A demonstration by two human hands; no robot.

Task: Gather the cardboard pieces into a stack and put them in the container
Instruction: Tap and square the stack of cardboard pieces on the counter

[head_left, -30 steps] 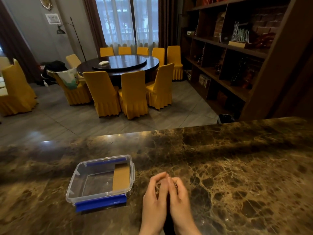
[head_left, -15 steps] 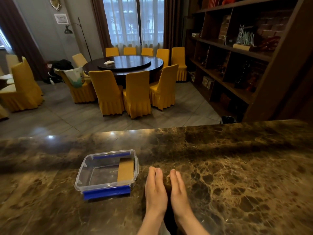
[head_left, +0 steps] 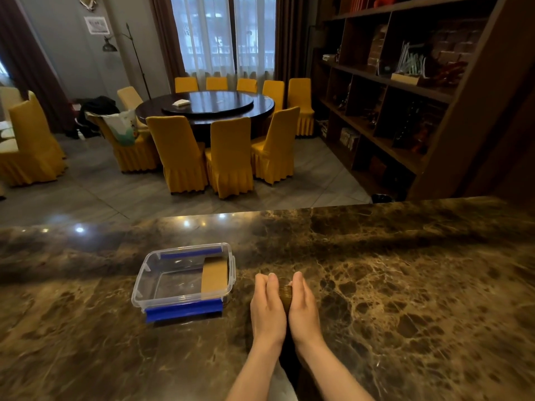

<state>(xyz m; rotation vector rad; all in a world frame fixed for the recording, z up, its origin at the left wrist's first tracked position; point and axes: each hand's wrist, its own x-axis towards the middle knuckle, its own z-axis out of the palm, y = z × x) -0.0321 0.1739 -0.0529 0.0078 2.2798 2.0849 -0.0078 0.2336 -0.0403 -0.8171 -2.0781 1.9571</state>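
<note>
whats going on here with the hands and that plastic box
A person is pressing a small stack of cardboard pieces between the left hand and right hand, squaring it up on the marble counter. Just to their left sits an open clear container with blue clips, already holding cardboard along its right side. The stack in the hands is not in the container yet.
</note>
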